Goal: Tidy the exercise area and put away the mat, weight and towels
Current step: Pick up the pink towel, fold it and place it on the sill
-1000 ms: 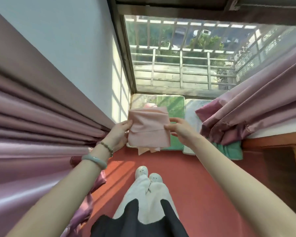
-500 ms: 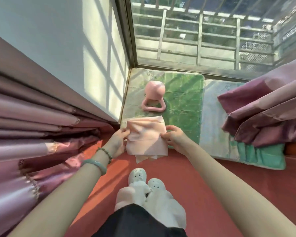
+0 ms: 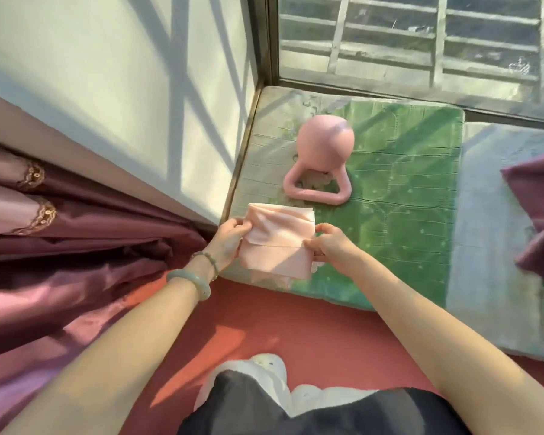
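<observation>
Now lower than a moment ago, my left hand (image 3: 229,243) and right hand (image 3: 330,246) pinch the folded pale pink cloth towel (image 3: 277,243) by its sides, over the near left corner of the green quilted mat (image 3: 405,215); probably ready to set down

Your towel (image 3: 278,243) is a plain pale peach-pink, close in shade to the smooth pink kettlebell (image 3: 322,158). The mat (image 3: 405,199) is a quilted green speckled with small pale dots, and it fades to a washed-out cream floral print along its left edge. Your bangle (image 3: 190,279) is milky jade green, the floor (image 3: 295,328) terracotta red, and the curtain (image 3: 76,246) at your left plum-mauve with gold embroidered scallops.
</observation>
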Available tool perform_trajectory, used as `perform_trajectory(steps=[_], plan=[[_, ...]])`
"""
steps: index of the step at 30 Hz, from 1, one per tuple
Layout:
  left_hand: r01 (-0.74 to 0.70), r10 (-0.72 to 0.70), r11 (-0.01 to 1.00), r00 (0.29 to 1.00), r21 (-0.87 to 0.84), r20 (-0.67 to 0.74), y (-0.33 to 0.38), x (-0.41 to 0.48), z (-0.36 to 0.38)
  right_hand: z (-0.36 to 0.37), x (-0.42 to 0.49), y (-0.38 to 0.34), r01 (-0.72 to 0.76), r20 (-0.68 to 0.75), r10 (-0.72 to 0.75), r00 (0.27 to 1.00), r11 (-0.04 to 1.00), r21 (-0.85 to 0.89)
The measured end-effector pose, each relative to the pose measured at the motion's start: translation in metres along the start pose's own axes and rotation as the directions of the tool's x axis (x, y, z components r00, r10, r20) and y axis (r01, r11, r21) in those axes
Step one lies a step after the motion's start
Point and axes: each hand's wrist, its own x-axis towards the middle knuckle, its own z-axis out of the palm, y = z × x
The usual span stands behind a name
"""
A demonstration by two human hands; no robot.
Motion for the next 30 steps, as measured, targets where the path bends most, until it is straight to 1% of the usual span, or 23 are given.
perform_trajectory(steps=[2,4,6,8,9,10,11,12,13,14,15,16,17,18,19,21,22,23,24,26,27,29,30], plan=[[-0.041,0.04,0.997,0.999,0.059,0.007,-0.01,0.021,-0.001,0.001,0.018,0.007,0.008,-0.024,-0.009,1.0,0.999,-0.037],[-0.04,0.041,0.985,0.999,0.166,-0.006,-0.019,0.038,-0.001,-0.001,0.031,0.013,0.031,-0.067,-0.039,0.997,0.993,-0.118],[-0.025,0.043,0.953,0.998,0.303,-0.054,-0.028,0.05,0.003,-0.002,0.036,0.018,0.049,-0.098,-0.071,0.993,0.976,-0.213],[-0.033,0.085,0.916,0.99,0.4,-0.114,-0.028,0.05,0.009,-0.002,0.035,0.023,0.062,-0.115,-0.1,0.988,0.953,-0.297],[-0.048,0.126,0.89,0.982,0.453,-0.143,-0.026,0.047,0.012,-0.002,0.035,0.025,0.073,-0.128,-0.121,0.984,0.941,-0.33],[-0.061,0.188,0.836,0.966,0.546,-0.18,-0.023,0.045,0.014,-0.001,0.035,0.028,0.09,-0.161,-0.159,0.974,0.925,-0.369],[-0.069,0.272,0.751,0.939,0.657,-0.212,-0.022,0.042,0.014,0.0,0.034,0.032,0.122,-0.215,-0.233,0.948,0.895,-0.43],[-0.09,0.373,0.648,0.903,0.756,-0.212,-0.021,0.039,0.012,0.001,0.033,0.036,0.194,-0.265,-0.38,0.886,0.824,-0.532],[-0.16,0.499,0.526,0.854,0.835,-0.15,-0.022,0.036,0.01,0.0,0.033,0.042,0.285,-0.254,-0.584,0.771,0.673,-0.683],[-0.268,0.623,0.368,0.782,0.891,-0.022,-0.024,0.034,0.007,-0.001,0.035,0.048,0.342,-0.153,-0.755,0.638,0.456,-0.822],[-0.365,0.687,0.166,0.71,0.916,0.158,-0.028,0.032,0.004,-0.003,0.036,0.054,0.355,-0.006,-0.844,0.536,0.232,-0.906],[-0.437,0.668,-0.028,0.661,0.899,0.342,-0.036,0.032,0.0,-0.004,0.038,0.059,0.345,0.133,-0.862,0.49,0.051,-0.937],[-0.485,0.596,-0.172,0.642,0.857,0.483,-0.043,0.033,-0.004,-0.005,0.04,0.064,0.339,0.235,-0.844,0.483,-0.067,-0.938],[-0.502,0.504,-0.253,0.661,0.827,0.556,-0.049,0.035,-0.007,-0.005,0.042,0.069,0.346,0.299,-0.814,0.498,-0.13,-0.929],[-0.494,0.432,-0.294,0.695,0.818,0.575,-0.054,0.036,-0.008,-0.006,0.042,0.071,0.349,0.335,-0.777,0.532,-0.159,-0.923],[-0.453,0.355,-0.32,0.757,0.832,0.548,-0.06,0.04,-0.008,-0.005,0.045,0.073,0.346,0.375,-0.671,0.639,-0.185,-0.92],[-0.437,0.336,-0.323,0.776,0.84,0.533,-0.059,0.042,-0.007,-0.005,0.045,0.07,0.359,0.385,-0.626,0.678,-0.175,-0.917],[-0.431,0.321,-0.319,0.789,0.844,0.524,-0.055,0.041,-0.005,-0.007,0.043,0.064,0.404,0.399,-0.587,0.704,-0.131,-0.905],[-0.437,0.304,-0.3,0.799,0.848,0.519,-0.049,0.037,-0.003,-0.01,0.039,0.056,0.453,0.414,-0.567,0.712,-0.08,-0.888],[-0.456,0.266,-0.223,0.822,0.861,0.504,-0.026,0.022,0.001,-0.018,0.021,0.032,0.492,0.414,-0.473,0.778,0.048,-0.869],[-0.46,0.252,-0.165,0.835,0.872,0.488,-0.012,0.012,0.002,-0.023,0.007,0.018,0.494,0.401,-0.422,0.813,0.136,-0.859],[-0.427,0.196,-0.068,0.881,0.902,0.432,0.025,-0.015,0.006,-0.035,-0.03,-0.014,0.451,0.353,-0.311,0.883,0.351,-0.82],[-0.393,0.134,-0.039,0.909,0.919,0.394,0.048,-0.033,0.008,-0.042,-0.053,-0.032,0.417,0.334,-0.259,0.906,0.421,-0.805]])
